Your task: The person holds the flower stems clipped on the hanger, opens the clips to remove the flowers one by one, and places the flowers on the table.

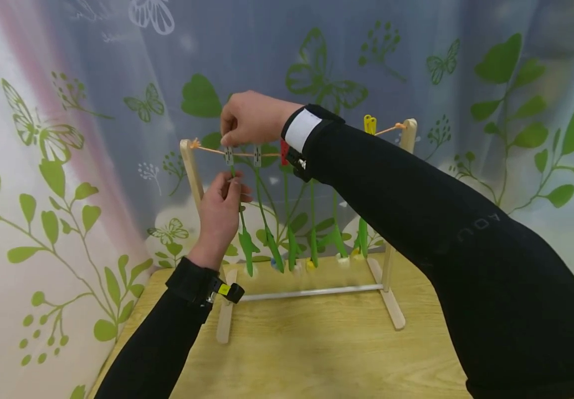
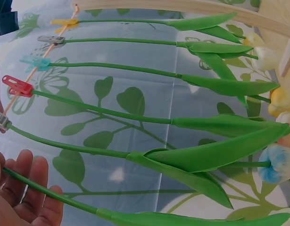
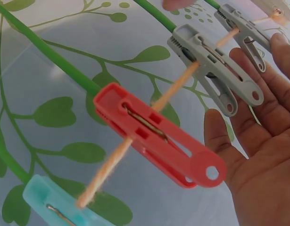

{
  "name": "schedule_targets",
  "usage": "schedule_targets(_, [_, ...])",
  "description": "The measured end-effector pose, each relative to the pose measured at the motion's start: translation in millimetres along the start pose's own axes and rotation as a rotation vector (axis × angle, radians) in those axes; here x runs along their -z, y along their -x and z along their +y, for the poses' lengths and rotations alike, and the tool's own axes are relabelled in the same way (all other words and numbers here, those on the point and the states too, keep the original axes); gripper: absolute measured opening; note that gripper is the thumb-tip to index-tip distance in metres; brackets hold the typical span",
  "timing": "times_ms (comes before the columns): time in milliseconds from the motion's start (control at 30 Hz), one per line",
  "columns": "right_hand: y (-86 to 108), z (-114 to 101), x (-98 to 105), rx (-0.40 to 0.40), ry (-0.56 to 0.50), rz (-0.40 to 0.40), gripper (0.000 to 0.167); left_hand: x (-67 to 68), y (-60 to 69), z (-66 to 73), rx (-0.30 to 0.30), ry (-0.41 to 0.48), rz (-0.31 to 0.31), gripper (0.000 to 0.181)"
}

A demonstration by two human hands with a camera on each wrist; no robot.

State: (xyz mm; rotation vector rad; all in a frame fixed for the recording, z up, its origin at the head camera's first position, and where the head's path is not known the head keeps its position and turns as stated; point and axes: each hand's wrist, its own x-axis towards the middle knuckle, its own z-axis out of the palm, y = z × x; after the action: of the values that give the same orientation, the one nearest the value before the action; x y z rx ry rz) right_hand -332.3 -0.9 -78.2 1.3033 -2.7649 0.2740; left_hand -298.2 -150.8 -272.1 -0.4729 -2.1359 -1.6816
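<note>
Thumb and finger of my right hand (image 1: 254, 119) pinch the leftmost grey clothespin (image 1: 229, 155) on the orange rope (image 1: 212, 150). In the right wrist view that clothespin (image 3: 244, 29) is partly cut off, with the right hand (image 3: 269, 155) beside its handles. Just below, my left hand (image 1: 219, 213) holds the green stem of a tulip between thumb and fingers. In the left wrist view the stem (image 2: 45, 191) crosses the left hand (image 2: 22, 202). A second grey clothespin (image 3: 218, 68) and a red one (image 3: 159, 134) grip neighbouring stems. The leftmost flower hangs head down.
Several more tulips hang from the rope, including one with a blue flower (image 2: 276, 164). A wooden frame with a right post (image 1: 408, 136) and a white bottom bar (image 1: 312, 292) stands on the wooden table (image 1: 317, 343). A patterned curtain (image 1: 267, 50) hangs behind.
</note>
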Motion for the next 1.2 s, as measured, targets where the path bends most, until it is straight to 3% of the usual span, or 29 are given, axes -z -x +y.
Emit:
schedule_targets(767, [0.8,-14.8,-1.2,0.052,0.054,0.053,0.017,3.4,10.2,5.1,-0.005,-0.041,0.038,0.034])
schedule_targets(1000, [3.0,-15.7,-1.6,0.062,0.054,0.088,0.015,1.0,14.0,10.4,-0.018,-0.010,0.038,0.033])
schedule_targets(1200, [4.0,-14.5,-2.6,0.053,0.055,0.105,0.013,-0.6,15.4,6.4,-0.008,-0.009,0.027,0.033])
